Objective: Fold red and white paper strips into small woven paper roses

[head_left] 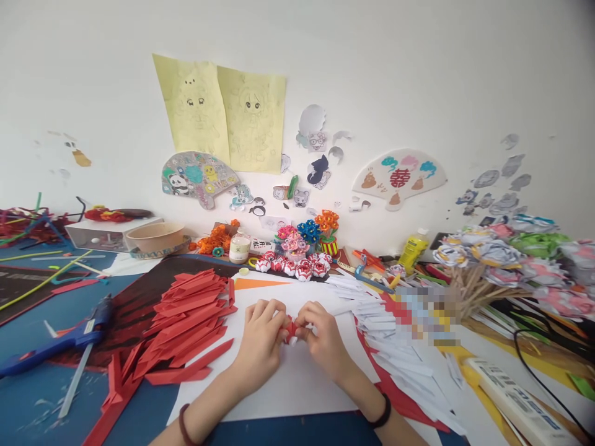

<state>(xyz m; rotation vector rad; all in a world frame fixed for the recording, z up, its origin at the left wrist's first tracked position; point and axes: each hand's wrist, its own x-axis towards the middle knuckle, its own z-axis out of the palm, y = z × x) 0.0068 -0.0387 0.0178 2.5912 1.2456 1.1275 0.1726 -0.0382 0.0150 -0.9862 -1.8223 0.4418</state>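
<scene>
Between the fingertips of both hands is a small red and white folded-paper flower [291,332], partly covered by the fingers. My left hand [263,331] pinches its left side, and my right hand [320,334] grips it from the right. Both hands are above a white paper sheet [232,402]. Left of the sheet is a heap of folded red paper strips [190,322]. To the right lie many folded white paper strips [395,347]. Finished red and white paper flowers [304,270] sit in a group beyond the hands.
A blue glue gun [90,328] with a glue stick rests at the left. Farther back are a round tan bowl [158,237], a white jar [240,248] and a yellow bottle [413,249]. A power strip [520,399] and a bunch of paper flowers [502,254] occupy the right side.
</scene>
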